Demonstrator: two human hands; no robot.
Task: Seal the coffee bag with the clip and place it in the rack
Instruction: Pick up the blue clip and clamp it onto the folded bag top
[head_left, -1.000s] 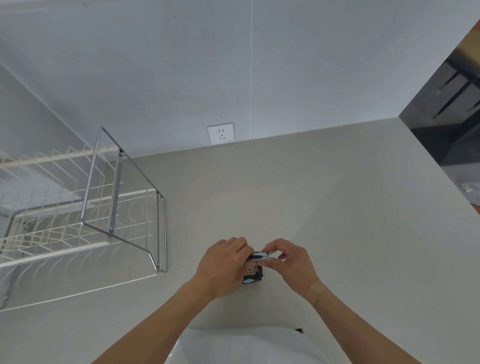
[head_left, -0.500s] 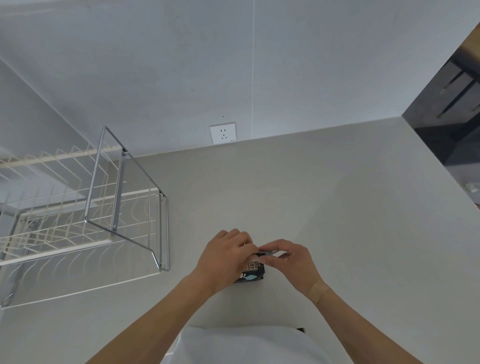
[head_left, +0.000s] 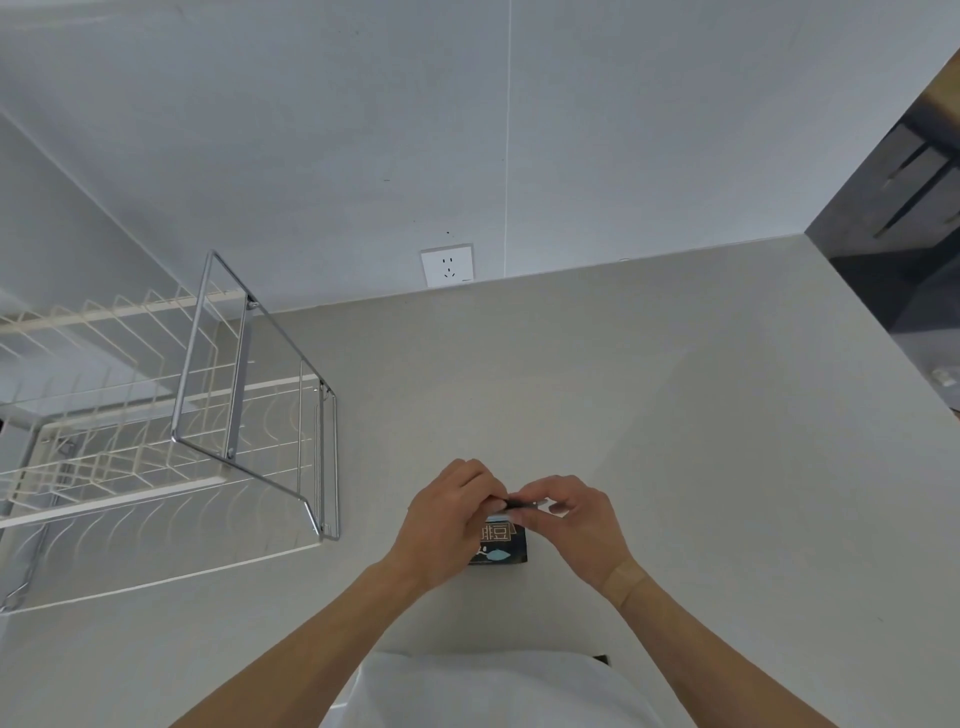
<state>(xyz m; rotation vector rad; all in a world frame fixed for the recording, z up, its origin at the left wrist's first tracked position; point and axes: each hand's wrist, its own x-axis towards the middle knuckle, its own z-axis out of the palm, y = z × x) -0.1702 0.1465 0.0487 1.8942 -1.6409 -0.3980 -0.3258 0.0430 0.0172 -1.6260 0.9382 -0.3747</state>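
A small dark coffee bag (head_left: 501, 545) with gold lettering stands upright on the pale counter (head_left: 649, 415), right in front of me. My left hand (head_left: 447, 519) grips the bag's top from the left. My right hand (head_left: 571, 519) pinches a thin dark clip (head_left: 519, 504) along the top edge of the bag. Both hands meet over the bag's top and hide most of it and the clip. The wire rack (head_left: 249, 426), chrome frame with white wire shelves, stands to the left on the counter.
A white wall socket (head_left: 448, 266) sits on the back wall just above the counter. The counter's right edge (head_left: 883, 332) drops off to a dark floor. My white shirt (head_left: 493, 691) fills the bottom of the view.
The hands have stayed over the bag's top, with the fingers shifting slightly along the clip. The view has drifted a little, so the bag shows more below the hands.
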